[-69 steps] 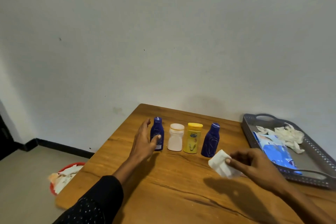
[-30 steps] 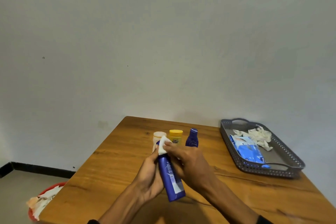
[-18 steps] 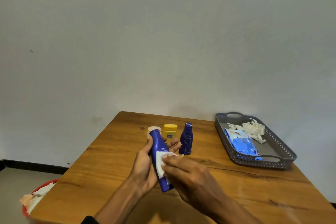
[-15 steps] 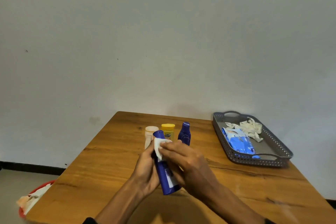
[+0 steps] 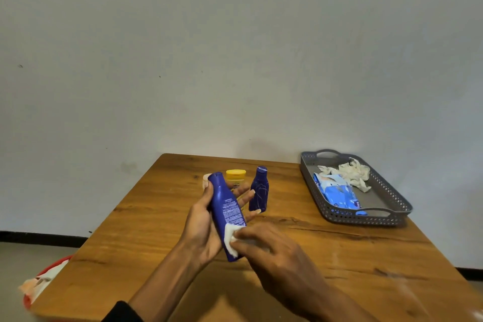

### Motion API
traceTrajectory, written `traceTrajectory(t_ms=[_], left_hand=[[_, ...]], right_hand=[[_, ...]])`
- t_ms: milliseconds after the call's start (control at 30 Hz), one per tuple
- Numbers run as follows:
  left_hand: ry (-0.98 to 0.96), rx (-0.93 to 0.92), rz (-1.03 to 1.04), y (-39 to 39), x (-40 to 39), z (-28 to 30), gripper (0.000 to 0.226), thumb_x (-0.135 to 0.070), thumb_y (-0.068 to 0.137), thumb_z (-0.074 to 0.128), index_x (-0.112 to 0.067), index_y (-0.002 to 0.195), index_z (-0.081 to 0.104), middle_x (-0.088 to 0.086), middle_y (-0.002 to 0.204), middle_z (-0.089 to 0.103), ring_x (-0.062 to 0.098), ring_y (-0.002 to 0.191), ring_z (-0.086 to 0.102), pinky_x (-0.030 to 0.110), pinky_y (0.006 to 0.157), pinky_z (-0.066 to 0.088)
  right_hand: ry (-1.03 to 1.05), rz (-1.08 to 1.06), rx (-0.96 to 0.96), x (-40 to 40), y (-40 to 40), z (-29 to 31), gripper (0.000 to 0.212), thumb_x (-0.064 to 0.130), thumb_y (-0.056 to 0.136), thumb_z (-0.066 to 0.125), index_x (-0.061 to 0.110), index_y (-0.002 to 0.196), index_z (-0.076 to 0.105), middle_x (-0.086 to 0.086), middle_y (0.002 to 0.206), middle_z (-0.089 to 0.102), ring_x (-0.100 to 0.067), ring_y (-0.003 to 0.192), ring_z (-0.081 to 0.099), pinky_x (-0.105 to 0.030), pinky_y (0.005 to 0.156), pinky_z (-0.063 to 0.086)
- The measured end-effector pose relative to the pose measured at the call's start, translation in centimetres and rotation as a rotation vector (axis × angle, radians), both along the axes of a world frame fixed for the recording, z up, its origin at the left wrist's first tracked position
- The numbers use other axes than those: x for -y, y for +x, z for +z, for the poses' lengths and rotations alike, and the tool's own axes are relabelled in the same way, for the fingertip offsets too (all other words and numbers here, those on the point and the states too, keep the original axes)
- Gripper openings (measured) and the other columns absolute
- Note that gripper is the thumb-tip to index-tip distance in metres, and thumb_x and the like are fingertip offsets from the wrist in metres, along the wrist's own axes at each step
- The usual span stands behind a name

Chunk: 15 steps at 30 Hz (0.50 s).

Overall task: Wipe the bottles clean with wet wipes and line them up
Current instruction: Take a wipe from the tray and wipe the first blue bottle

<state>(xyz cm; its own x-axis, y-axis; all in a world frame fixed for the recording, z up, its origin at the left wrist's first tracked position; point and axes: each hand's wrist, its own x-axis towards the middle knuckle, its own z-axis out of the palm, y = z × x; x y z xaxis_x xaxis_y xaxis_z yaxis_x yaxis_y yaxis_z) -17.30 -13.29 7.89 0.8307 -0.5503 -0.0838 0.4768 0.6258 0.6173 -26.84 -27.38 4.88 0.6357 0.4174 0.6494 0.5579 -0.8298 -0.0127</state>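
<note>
Cradling a tall dark-blue plastic bottle (image 5: 226,214) above a wooden table (image 5: 339,251), a person's left hand (image 5: 206,227) gripped it with thumb curled round one side and fingers spread behind, while the right hand (image 5: 271,251) pinched a folded white wet wipe (image 5: 231,239) against the bottle's lower body. Behind them stood a second, smaller dark-blue bottle (image 5: 259,191), a yellow-capped yellow bottle (image 5: 236,176) and a pale bottle (image 5: 206,181) mostly hidden. A grey perforated tray (image 5: 366,218) held a blue wipes pack (image 5: 337,195) and crumpled used wipes (image 5: 352,174). Judging by this, wiping was under way on one bottle, which had yet to rejoin the line; whether the others were cleaned could not be told.
</note>
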Motion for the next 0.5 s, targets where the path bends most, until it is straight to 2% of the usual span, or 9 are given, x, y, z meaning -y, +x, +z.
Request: traceTrajectory(t_ms=[67, 133, 233, 300, 400, 500], left_hand=[[0.031, 0.007, -0.035, -0.9, 0.4, -0.2, 0.054, -0.046, 0.094, 0.041, -0.003, 0.125, 0.054, 0.022, 0.118, 0.068, 0.035, 0.109, 0.066, 0.051, 0.090, 0.053], [0.065, 0.031, -0.032, -1.6, 0.8, -0.5, 0.052, -0.042, 0.096, 0.044, -0.002, 0.126, 0.056, 0.021, 0.108, 0.070, 0.033, 0.096, 0.069, 0.047, 0.085, 0.056], [0.066, 0.067, -0.007, -2.1, 1.0, -0.6, 0.043, -0.036, 0.100, 0.041, -0.005, 0.125, 0.059, 0.021, 0.105, 0.070, 0.030, 0.091, 0.071, 0.044, 0.079, 0.058], [0.042, 0.064, -0.007, -1.8, 0.8, -0.2, 0.045, -0.040, 0.097, 0.043, -0.005, 0.119, 0.061, 0.021, 0.110, 0.070, 0.031, 0.096, 0.070, 0.046, 0.083, 0.058], [-0.024, 0.031, -0.021, -0.9, 0.1, 0.4, 0.049, -0.047, 0.095, 0.040, -0.005, 0.115, 0.058, 0.024, 0.124, 0.065, 0.036, 0.115, 0.063, 0.051, 0.093, 0.053], [-0.055, 0.048, 0.021, 0.0, -0.2, 0.5, 0.051, -0.048, 0.100, 0.032, -0.006, 0.113, 0.057, 0.024, 0.127, 0.063, 0.037, 0.121, 0.059, 0.058, 0.094, 0.049]], right_hand=[[0.038, -0.041, -0.006, 0.1, 1.0, 1.4, 0.031, 0.022, 0.088, 0.064, 0.014, 0.117, 0.068, -0.008, 0.116, 0.067, -0.017, 0.104, 0.063, -0.024, 0.085, 0.054], [0.089, -0.072, -0.006, 0.1, 2.3, 2.9, 0.033, 0.025, 0.088, 0.062, 0.012, 0.118, 0.069, -0.008, 0.117, 0.067, -0.016, 0.106, 0.062, -0.021, 0.091, 0.050], [0.170, -0.101, 0.009, 0.1, 3.5, 4.4, 0.035, 0.024, 0.087, 0.061, 0.009, 0.118, 0.068, -0.010, 0.118, 0.067, -0.018, 0.108, 0.064, -0.026, 0.092, 0.055], [0.172, -0.090, 0.015, -0.4, 3.2, 4.3, 0.035, 0.024, 0.089, 0.060, 0.008, 0.118, 0.068, -0.011, 0.119, 0.067, -0.019, 0.109, 0.063, -0.027, 0.093, 0.054], [0.134, -0.033, 0.004, -1.0, 1.3, 2.5, 0.031, 0.020, 0.089, 0.065, 0.008, 0.118, 0.068, -0.009, 0.119, 0.066, -0.019, 0.108, 0.062, -0.027, 0.092, 0.054], [0.147, 0.024, 0.007, -0.7, -0.7, 0.1, 0.023, 0.016, 0.095, 0.058, 0.011, 0.116, 0.067, -0.007, 0.119, 0.064, -0.021, 0.106, 0.062, -0.028, 0.090, 0.052]])
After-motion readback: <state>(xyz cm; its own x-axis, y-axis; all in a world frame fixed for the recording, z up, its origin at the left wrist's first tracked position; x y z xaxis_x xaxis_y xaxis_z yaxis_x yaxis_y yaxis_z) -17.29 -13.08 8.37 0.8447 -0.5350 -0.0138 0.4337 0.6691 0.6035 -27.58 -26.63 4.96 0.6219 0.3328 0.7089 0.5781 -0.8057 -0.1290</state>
